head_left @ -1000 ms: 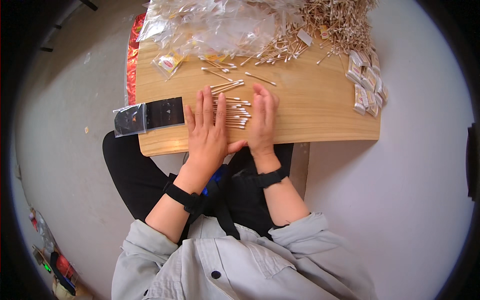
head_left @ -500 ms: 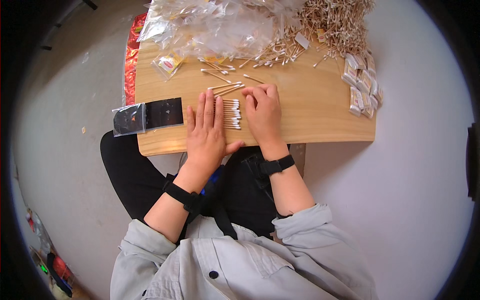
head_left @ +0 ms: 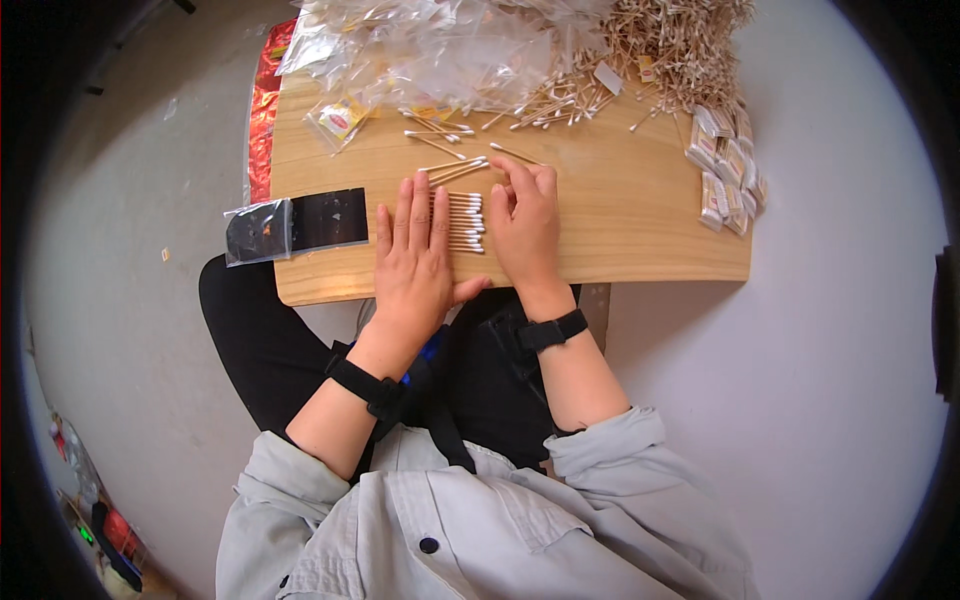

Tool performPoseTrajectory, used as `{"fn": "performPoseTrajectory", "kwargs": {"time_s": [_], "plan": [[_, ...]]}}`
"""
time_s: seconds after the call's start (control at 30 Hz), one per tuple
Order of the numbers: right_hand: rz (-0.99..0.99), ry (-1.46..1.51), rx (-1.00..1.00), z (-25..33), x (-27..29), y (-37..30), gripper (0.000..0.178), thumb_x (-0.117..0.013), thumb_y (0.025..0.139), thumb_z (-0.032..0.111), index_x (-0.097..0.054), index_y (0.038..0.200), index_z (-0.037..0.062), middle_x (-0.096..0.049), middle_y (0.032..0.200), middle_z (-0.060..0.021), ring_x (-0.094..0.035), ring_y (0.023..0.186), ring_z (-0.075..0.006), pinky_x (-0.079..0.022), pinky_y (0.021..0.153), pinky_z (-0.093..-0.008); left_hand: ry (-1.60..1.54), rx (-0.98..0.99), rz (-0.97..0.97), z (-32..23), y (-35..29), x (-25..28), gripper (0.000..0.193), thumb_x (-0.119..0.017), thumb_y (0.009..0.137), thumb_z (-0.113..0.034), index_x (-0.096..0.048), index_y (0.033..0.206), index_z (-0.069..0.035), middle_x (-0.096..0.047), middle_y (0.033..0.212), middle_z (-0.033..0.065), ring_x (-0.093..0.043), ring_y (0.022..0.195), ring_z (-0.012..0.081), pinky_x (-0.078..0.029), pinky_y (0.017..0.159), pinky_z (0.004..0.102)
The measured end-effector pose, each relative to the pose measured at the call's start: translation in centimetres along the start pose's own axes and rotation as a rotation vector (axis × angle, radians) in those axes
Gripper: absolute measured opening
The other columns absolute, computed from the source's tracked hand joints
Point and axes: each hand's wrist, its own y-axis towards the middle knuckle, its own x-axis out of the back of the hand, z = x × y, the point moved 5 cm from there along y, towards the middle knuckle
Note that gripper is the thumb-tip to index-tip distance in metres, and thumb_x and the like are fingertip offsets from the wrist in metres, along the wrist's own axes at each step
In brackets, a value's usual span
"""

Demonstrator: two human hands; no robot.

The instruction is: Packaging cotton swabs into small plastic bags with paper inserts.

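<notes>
My left hand (head_left: 408, 262) lies flat on the table with its fingers stretched, covering one end of a neat row of cotton swabs (head_left: 465, 222). Their white tips stick out to the right of the fingers. My right hand (head_left: 530, 228) is beside those tips, its thumb and index finger apart and its other fingers curled; I see nothing in it. Its index fingertip is near a loose cotton swab (head_left: 516, 153) and a few more loose swabs (head_left: 456, 171) just above the row. The thumb's inner side is partly hidden.
A black strip in a clear sleeve (head_left: 330, 218) lies left of my hands. Clear plastic bags (head_left: 430, 55) and a large heap of swabs (head_left: 680, 45) cover the far side of the wooden table (head_left: 620, 225). Several small packed boxes (head_left: 735, 165) are stacked at the right edge.
My right index finger has stretched a little farther up toward the loose swabs. My left hand stays flat on the row.
</notes>
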Motion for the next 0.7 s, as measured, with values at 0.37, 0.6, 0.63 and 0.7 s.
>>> {"fn": "performPoseTrajectory", "kwargs": {"time_s": [0.37,0.6,0.63,0.7], "plan": [[0.116,-0.12,0.173,0.7,-0.5,0.0,0.009,-0.063,0.084,0.007,-0.067,0.091,0.0075,-0.06,0.087,-0.0097,-0.061,0.083,-0.03,-0.049,0.072,-0.0412,0.005,0.018,0.016,0.1,-0.1,0.1,0.115,-0.072,0.063,-0.064,-0.029,0.148,0.001,-0.018,0.158,0.0205,-0.015,0.148,0.0325,-0.007,0.119,0.0518],[0.13,-0.021,0.08,1.1,-0.3,1.5,0.01,-0.062,0.086,0.007,-0.068,0.093,0.0079,-0.061,0.086,-0.0107,-0.062,0.079,-0.03,-0.05,0.07,-0.04,0.018,0.003,0.019,0.0,0.0,0.2,0.115,-0.07,0.064,-0.066,-0.029,0.149,0.0,-0.019,0.159,0.0183,-0.014,0.149,0.0301,-0.006,0.119,0.0523],[0.166,-0.075,0.141,1.0,-0.6,1.7,0.009,-0.063,0.085,0.007,-0.068,0.093,0.0076,-0.06,0.086,-0.0109,-0.062,0.08,-0.0299,-0.05,0.071,-0.0402,0.023,0.004,0.026,-0.1,0.0,0.2,0.115,-0.07,0.065,-0.066,-0.029,0.149,0.0,-0.019,0.159,0.0179,-0.013,0.149,0.0297,-0.006,0.119,0.0522],[0.202,-0.128,0.204,1.0,-0.9,2.0,0.009,-0.063,0.085,0.007,-0.069,0.092,0.0073,-0.06,0.085,-0.0111,-0.062,0.081,-0.0298,-0.05,0.071,-0.0404,0.023,0.005,0.034,-0.2,0.1,0.3,0.114,-0.07,0.065,-0.066,-0.029,0.149,0.0,-0.019,0.159,0.0176,-0.013,0.149,0.0294,-0.006,0.119,0.0522]]}}
